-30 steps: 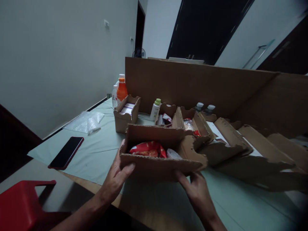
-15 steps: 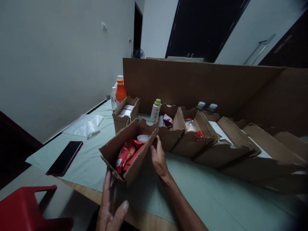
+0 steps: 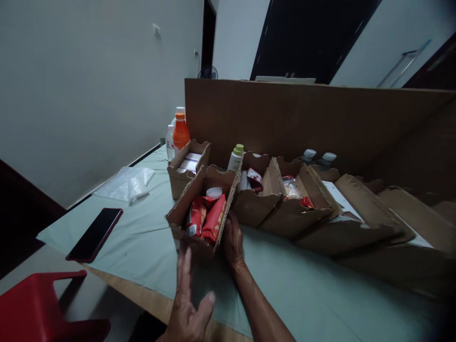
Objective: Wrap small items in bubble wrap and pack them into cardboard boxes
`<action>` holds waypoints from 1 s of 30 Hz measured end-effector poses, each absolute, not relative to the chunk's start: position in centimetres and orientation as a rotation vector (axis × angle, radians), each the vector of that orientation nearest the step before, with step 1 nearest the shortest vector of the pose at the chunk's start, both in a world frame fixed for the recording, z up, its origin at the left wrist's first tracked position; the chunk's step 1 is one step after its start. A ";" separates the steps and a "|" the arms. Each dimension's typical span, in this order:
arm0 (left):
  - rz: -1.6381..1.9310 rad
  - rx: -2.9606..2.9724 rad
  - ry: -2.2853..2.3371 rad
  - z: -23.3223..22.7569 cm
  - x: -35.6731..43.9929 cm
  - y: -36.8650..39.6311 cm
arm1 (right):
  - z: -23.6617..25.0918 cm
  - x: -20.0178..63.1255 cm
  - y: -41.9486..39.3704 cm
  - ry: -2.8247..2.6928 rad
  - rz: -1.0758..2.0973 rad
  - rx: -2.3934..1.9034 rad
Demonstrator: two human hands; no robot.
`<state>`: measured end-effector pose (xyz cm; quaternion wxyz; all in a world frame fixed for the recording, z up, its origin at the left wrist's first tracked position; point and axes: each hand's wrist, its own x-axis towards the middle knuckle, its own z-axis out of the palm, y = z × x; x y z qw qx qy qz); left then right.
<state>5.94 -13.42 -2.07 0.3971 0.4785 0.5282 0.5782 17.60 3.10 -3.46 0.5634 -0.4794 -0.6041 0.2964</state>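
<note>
Head view, nearest first: the left grip point(image 3: 190, 308) is spread wide, thumb well away from the fingers, and encloses nothing; its fingertips are at the near end of the open cardboard box point(image 3: 183, 209), though firm contact cannot be told. On the box's right side lies the right grip point(image 3: 233, 242), flat against the wall, its fingers partly hidden, so how far they curl is unclear. Thus the box sits just beyond the left grip and to the left of the right one, over the cloth-covered desk point(image 3: 138, 289). It should be light and fairly stiff, dry rather than slippery, though its thin edges may bend; opposite walls, held low, look the best hold. Inside, the red packets point(image 3: 213, 218) look soft and crushable. Farther off stands a row of similar boxes point(image 3: 256, 209).
</note>
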 end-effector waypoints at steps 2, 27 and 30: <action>1.468 1.319 1.298 -1.9 6.7 -10.8 | -4.0 18.1 3.1 -1.375 0.696 -1.194; 1.180 2.383 2.029 8.0 -5.5 8.7 | -4.7 19.1 4.2 -1.205 0.780 -1.347; 1.080 2.473 2.045 9.1 -6.6 10.1 | -4.7 19.2 4.3 -1.220 0.772 -1.343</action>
